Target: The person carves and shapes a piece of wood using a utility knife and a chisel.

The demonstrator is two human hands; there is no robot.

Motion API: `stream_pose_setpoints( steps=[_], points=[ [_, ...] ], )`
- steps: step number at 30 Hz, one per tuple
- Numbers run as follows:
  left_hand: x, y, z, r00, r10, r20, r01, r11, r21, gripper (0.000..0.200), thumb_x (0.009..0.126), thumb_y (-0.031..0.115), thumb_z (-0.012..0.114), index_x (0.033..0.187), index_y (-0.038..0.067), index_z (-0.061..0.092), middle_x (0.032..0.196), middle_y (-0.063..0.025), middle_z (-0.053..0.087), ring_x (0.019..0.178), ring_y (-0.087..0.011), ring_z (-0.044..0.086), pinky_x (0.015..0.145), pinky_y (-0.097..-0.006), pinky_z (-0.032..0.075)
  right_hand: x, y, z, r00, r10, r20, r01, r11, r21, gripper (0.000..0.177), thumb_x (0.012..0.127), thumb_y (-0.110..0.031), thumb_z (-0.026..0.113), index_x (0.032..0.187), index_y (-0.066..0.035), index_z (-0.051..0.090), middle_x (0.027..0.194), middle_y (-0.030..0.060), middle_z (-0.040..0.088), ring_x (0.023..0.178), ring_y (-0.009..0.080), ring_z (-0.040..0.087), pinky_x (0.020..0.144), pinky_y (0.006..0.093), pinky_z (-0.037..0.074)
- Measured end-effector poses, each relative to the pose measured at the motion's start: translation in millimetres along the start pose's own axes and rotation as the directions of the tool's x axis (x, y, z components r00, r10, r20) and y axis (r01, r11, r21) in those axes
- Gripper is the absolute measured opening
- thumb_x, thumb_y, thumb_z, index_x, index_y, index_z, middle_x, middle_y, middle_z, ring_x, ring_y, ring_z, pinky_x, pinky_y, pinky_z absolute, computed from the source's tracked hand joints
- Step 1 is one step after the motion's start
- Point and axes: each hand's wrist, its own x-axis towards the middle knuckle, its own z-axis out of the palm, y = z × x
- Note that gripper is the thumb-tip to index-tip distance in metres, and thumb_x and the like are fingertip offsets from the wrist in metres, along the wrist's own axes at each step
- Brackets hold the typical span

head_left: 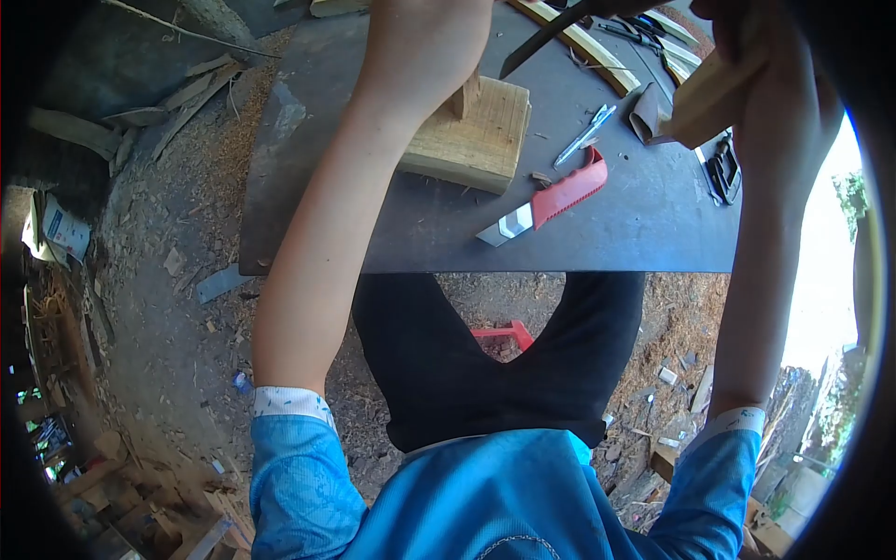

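My left hand [434, 33] is over a thick wooden block [471, 140] on the dark table. Its fingers are hidden by the wrist and the top edge. A narrow brown wooden piece [466, 98] stands against the block's top, just below this hand. At the upper right, my right hand [779, 70] is closed, partly in shadow. A tool with a dark blade [551, 39] runs from it towards the block, its handle mostly cut off by the frame. Beside the right hand is another pale wooden block [714, 98].
On the dark table [420, 245] lie a red-handled utility knife [565, 191], a pen [586, 135], a brown sheath-like piece [647, 114], black-handled tools [644, 35] and a long wooden strip [593, 56]. A black clamp-like tool [721, 171] is at the right edge. Shavings cover the ground.
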Motion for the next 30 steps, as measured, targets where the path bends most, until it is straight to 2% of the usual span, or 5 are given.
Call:
stream_pose_setpoints(
  steps=[7, 15, 19, 27, 30],
  points=[
    [1, 0, 1, 0.996, -0.086, 0.011, 0.085, 0.996, 0.039, 0.062, 0.105, 0.061, 0.050, 0.123, 0.003, 0.053, 0.096, 0.0008, 0.046, 0.083, -0.0080, 0.048, 0.081, -0.0263, 0.047, -2, -1, -10, 0.999, 0.007, 0.032, -0.007, 1.000, 0.016, 0.026, 0.102, -0.028, 0.063, 0.108, -0.003, 0.067, 0.072, 0.0005, 0.061, 0.058, 0.0068, 0.055, 0.051, 0.0235, 0.038],
    [5, -6, 4, 0.997, -0.016, 0.074, 0.027, 0.988, -0.149, 0.051, 0.099, 0.054, 0.067, 0.111, 0.007, 0.053, 0.096, -0.0049, 0.061, 0.087, -0.0119, 0.066, 0.081, -0.0273, 0.055, 2, -15, -1, 0.987, 0.131, 0.091, -0.132, 0.991, -0.002, 0.023, 0.103, -0.026, 0.062, 0.107, -0.003, 0.067, 0.073, -0.0005, 0.060, 0.059, 0.0068, 0.053, 0.053, 0.0240, 0.039],
    [14, -11, 10, 0.996, -0.020, 0.089, 0.033, 0.988, -0.152, 0.048, 0.099, 0.051, 0.068, 0.111, 0.007, 0.052, 0.097, -0.0069, 0.067, 0.089, -0.0129, 0.070, 0.080, -0.0278, 0.057, -1, 12, 8, 0.999, 0.026, -0.025, -0.026, 1.000, -0.014, 0.023, 0.103, -0.025, 0.061, 0.108, -0.003, 0.067, 0.073, -0.0012, 0.059, 0.059, 0.0064, 0.052, 0.053, 0.0241, 0.039],
    [20, -21, 21, 0.993, -0.084, 0.081, 0.097, 0.980, -0.175, 0.047, 0.102, 0.053, 0.063, 0.114, 0.009, 0.051, 0.097, -0.0081, 0.071, 0.086, -0.0143, 0.073, 0.077, -0.0292, 0.058, -10, 34, 8, 0.987, 0.065, 0.148, -0.093, 0.977, 0.194, 0.022, 0.104, -0.023, 0.062, 0.113, -0.003, 0.066, 0.076, -0.0016, 0.060, 0.059, 0.0047, 0.050, 0.052, 0.0227, 0.038],
    [20, -26, 16, 0.995, -0.048, 0.082, 0.059, 0.988, -0.146, 0.052, 0.101, 0.060, 0.059, 0.115, 0.010, 0.051, 0.097, -0.0095, 0.071, 0.088, -0.0168, 0.074, 0.079, -0.0304, 0.059, -12, 37, 48, 0.978, 0.084, -0.190, -0.078, 0.996, 0.040, 0.023, 0.104, -0.024, 0.062, 0.112, -0.003, 0.067, 0.075, -0.0016, 0.059, 0.059, 0.0055, 0.050, 0.053, 0.0233, 0.038]
  ],
)
